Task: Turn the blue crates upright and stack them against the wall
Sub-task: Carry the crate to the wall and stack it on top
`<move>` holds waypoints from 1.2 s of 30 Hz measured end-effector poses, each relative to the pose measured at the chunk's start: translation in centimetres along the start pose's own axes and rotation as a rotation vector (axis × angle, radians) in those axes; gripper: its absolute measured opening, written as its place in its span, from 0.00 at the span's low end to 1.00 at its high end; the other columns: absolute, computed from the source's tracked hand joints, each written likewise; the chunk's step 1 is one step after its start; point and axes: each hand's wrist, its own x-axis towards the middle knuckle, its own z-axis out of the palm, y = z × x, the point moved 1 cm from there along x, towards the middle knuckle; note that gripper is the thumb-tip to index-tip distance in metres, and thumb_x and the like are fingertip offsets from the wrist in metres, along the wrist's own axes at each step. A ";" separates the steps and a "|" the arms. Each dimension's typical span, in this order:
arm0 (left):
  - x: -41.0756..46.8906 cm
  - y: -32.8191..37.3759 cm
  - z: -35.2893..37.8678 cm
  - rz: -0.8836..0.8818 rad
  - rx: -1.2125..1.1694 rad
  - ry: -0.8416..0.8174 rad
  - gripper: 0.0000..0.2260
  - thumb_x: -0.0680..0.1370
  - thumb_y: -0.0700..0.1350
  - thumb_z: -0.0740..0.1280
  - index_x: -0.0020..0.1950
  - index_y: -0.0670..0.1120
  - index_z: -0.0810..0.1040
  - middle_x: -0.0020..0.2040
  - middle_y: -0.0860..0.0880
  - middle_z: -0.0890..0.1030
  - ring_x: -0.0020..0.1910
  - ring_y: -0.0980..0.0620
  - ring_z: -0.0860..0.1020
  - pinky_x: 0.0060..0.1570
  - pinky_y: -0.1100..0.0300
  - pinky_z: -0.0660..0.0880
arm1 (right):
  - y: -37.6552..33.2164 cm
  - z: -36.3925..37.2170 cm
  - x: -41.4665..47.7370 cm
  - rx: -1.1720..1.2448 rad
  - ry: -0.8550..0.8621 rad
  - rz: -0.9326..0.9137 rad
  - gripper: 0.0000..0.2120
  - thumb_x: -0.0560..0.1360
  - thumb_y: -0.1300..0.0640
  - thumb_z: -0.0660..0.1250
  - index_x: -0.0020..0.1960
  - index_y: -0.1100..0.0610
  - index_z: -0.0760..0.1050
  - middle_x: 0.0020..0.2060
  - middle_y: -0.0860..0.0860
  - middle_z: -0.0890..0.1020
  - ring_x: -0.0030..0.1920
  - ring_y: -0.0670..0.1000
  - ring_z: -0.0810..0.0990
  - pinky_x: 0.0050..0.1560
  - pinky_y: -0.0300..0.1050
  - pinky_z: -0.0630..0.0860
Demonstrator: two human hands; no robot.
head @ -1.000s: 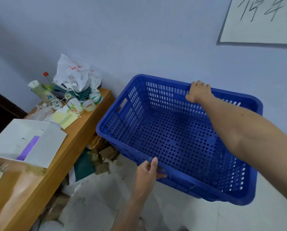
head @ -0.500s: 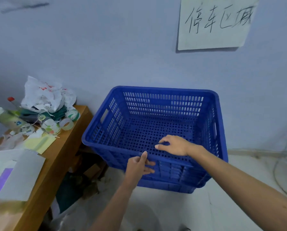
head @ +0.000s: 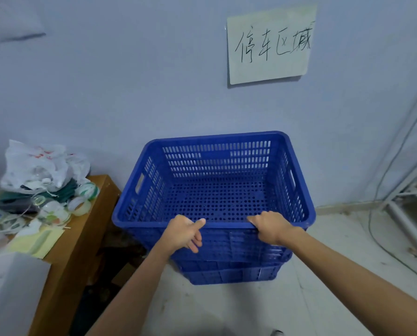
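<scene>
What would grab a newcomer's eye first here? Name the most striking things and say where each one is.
The big blue crate stands upright in the middle, seated on another blue crate against the pale wall, with the left hand and the right hand on its near rim. Above it to the right, a handwritten paper sign hangs on that wall. At the left, a wooden table carries a heap of clutter topped by a white plastic bag.
</scene>
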 end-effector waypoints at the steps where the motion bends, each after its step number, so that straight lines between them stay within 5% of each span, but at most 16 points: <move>1: 0.1 0.1 -0.7 0.099 0.081 0.125 0.24 0.78 0.59 0.67 0.35 0.40 0.82 0.32 0.45 0.85 0.33 0.45 0.84 0.47 0.51 0.82 | -0.1 0.0 0.1 -0.007 0.008 0.000 0.23 0.75 0.65 0.60 0.69 0.52 0.69 0.41 0.54 0.79 0.39 0.57 0.77 0.34 0.48 0.70; 4: 0.7 0.1 -2.8 0.300 0.472 0.384 0.18 0.77 0.61 0.67 0.41 0.47 0.80 0.39 0.51 0.83 0.41 0.52 0.82 0.46 0.55 0.78 | -0.1 0.3 0.1 -0.005 0.027 -0.010 0.24 0.75 0.65 0.60 0.70 0.53 0.69 0.46 0.57 0.82 0.45 0.59 0.81 0.41 0.51 0.76; 7: 2.4 -1.7 -4.0 0.158 0.516 0.119 0.24 0.73 0.65 0.70 0.60 0.50 0.77 0.57 0.54 0.79 0.58 0.51 0.78 0.60 0.52 0.75 | -0.1 0.3 0.3 0.014 0.033 -0.015 0.20 0.74 0.64 0.61 0.65 0.54 0.73 0.44 0.57 0.82 0.43 0.59 0.80 0.43 0.52 0.78; 10: 3.4 -2.7 -4.7 0.012 0.329 -0.076 0.37 0.66 0.71 0.71 0.67 0.50 0.75 0.63 0.53 0.78 0.62 0.50 0.77 0.65 0.49 0.73 | -0.1 0.6 0.4 0.002 0.059 -0.011 0.21 0.74 0.65 0.60 0.65 0.53 0.72 0.38 0.55 0.79 0.37 0.58 0.76 0.42 0.52 0.78; 14: 4.6 -2.8 -4.4 0.029 0.719 -0.150 0.46 0.58 0.76 0.71 0.67 0.49 0.77 0.61 0.52 0.79 0.60 0.47 0.78 0.63 0.49 0.74 | 0.0 0.8 0.5 -0.034 0.107 -0.008 0.22 0.74 0.64 0.60 0.67 0.54 0.71 0.39 0.56 0.80 0.37 0.58 0.75 0.40 0.51 0.77; 19: 5.8 -3.2 -3.5 0.149 1.163 0.010 0.14 0.79 0.52 0.68 0.59 0.45 0.80 0.42 0.49 0.77 0.42 0.48 0.76 0.51 0.52 0.78 | 0.4 1.4 0.7 -0.087 0.162 -0.010 0.19 0.75 0.62 0.60 0.65 0.52 0.71 0.41 0.56 0.82 0.41 0.59 0.80 0.41 0.50 0.76; 23: 6.2 -3.4 -3.4 0.182 1.247 0.022 0.08 0.81 0.46 0.65 0.54 0.44 0.80 0.33 0.51 0.69 0.39 0.48 0.73 0.46 0.52 0.77 | 0.6 1.6 1.1 -0.096 0.180 -0.001 0.18 0.75 0.61 0.60 0.63 0.50 0.73 0.41 0.54 0.82 0.39 0.57 0.78 0.40 0.49 0.74; 31: 7.3 -1.7 -2.5 0.249 1.255 0.074 0.08 0.80 0.48 0.67 0.50 0.44 0.80 0.40 0.47 0.78 0.38 0.48 0.74 0.47 0.51 0.78 | 3.0 0.3 2.2 -0.163 0.163 0.054 0.15 0.77 0.58 0.62 0.63 0.50 0.73 0.37 0.52 0.79 0.38 0.56 0.79 0.38 0.48 0.76; 36: 8.3 -0.8 -1.3 0.274 1.248 0.096 0.06 0.80 0.47 0.67 0.48 0.45 0.79 0.34 0.51 0.71 0.39 0.48 0.72 0.43 0.53 0.74 | 4.9 -0.5 3.0 -0.226 0.168 0.076 0.11 0.78 0.56 0.62 0.59 0.51 0.74 0.37 0.52 0.79 0.37 0.56 0.78 0.40 0.48 0.77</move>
